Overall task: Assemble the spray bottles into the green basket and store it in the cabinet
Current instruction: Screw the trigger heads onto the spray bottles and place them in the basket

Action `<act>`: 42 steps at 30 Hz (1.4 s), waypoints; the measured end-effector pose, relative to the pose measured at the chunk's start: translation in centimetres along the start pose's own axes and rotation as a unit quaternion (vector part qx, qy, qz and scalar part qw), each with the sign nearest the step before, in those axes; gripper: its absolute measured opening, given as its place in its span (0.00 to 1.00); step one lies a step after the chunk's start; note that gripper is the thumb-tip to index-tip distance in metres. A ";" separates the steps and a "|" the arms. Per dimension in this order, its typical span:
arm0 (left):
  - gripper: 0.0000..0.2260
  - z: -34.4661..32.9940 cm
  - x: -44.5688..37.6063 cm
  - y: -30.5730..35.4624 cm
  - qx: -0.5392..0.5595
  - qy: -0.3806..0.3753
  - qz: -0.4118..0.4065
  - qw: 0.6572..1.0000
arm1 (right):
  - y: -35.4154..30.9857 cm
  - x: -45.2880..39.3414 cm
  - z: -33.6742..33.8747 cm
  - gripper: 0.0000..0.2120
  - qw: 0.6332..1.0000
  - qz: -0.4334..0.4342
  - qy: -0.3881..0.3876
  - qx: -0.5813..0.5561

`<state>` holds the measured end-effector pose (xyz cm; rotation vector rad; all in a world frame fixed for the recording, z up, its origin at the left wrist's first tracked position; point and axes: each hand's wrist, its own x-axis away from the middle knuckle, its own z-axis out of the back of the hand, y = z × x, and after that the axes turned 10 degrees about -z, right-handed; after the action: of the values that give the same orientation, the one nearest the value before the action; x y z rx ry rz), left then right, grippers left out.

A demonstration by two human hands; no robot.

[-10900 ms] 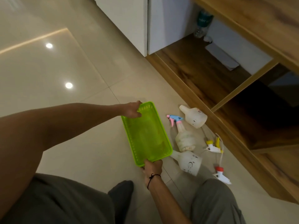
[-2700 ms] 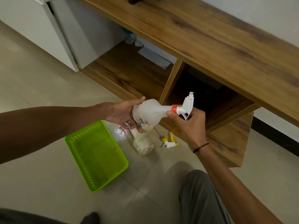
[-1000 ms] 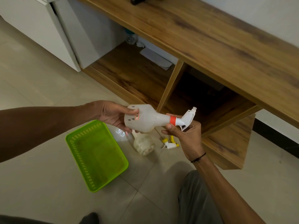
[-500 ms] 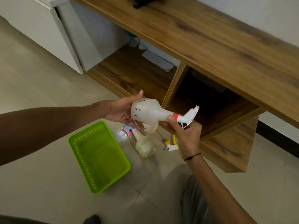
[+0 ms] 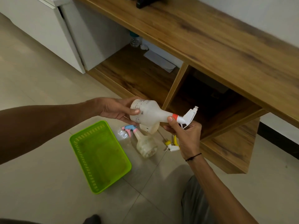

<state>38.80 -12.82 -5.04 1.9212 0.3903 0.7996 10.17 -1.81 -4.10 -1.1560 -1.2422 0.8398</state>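
**Bottle turned in both hands above the floor**

Compared with half a second ago, the white spray bottle (image 5: 149, 113) has rolled so printed text faces up, and it sits slightly lower. The left hand (image 5: 116, 109) wraps its base; the right hand (image 5: 186, 131) is closed around the red-collared trigger head (image 5: 186, 117), thumb at the neck. Below, the green basket (image 5: 100, 156) lies empty on the floor, with a second bottle (image 5: 145, 144) and a loose yellow trigger (image 5: 172, 145) beside it.
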 end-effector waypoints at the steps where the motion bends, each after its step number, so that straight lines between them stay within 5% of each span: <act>1: 0.26 0.0 0.1 0.0 -0.008 -0.008 -0.013 1.000 | 0.0 0.1 -0.1 0.15 1.000 0.004 -0.001 0.000; 8: 0.38 -1.1 0.5 -1.1 -0.164 0.019 -0.042 0.985 | 0.5 0.6 -0.9 0.13 0.999 0.015 -0.005 0.044; 17: 0.38 -2.0 3.9 -0.9 -0.298 0.130 -0.057 0.944 | 0.8 0.1 -3.8 0.15 0.990 0.016 -0.029 0.134; 20: 0.37 -1.6 4.8 -1.8 -0.326 0.144 -0.048 0.933 | 0.8 -0.1 -5.6 0.11 0.976 0.055 -0.045 0.208; 24: 0.42 -0.5 5.8 -3.5 -0.380 0.158 -0.012 0.911 | 1.3 -0.6 -8.5 0.20 0.957 0.080 -0.063 0.271; 29: 0.42 2.3 8.3 -5.0 -0.451 0.137 0.009 0.882 | 2.2 -0.4 -11.7 0.18 0.942 0.078 -0.103 0.309; 37: 0.46 3.7 11.1 -7.2 -0.564 0.109 0.097 0.812 | 4.0 1.5 -17.8 0.16 0.871 0.128 -0.152 0.449; 42: 0.39 3.9 11.5 -8.2 -0.548 0.148 0.122 0.814 | 6.0 1.1 -20.6 0.13 0.842 0.098 -0.168 0.503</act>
<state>50.43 -4.96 -9.25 0.7515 -0.1592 1.1557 31.19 -3.31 -8.40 -0.2644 -0.7298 1.6386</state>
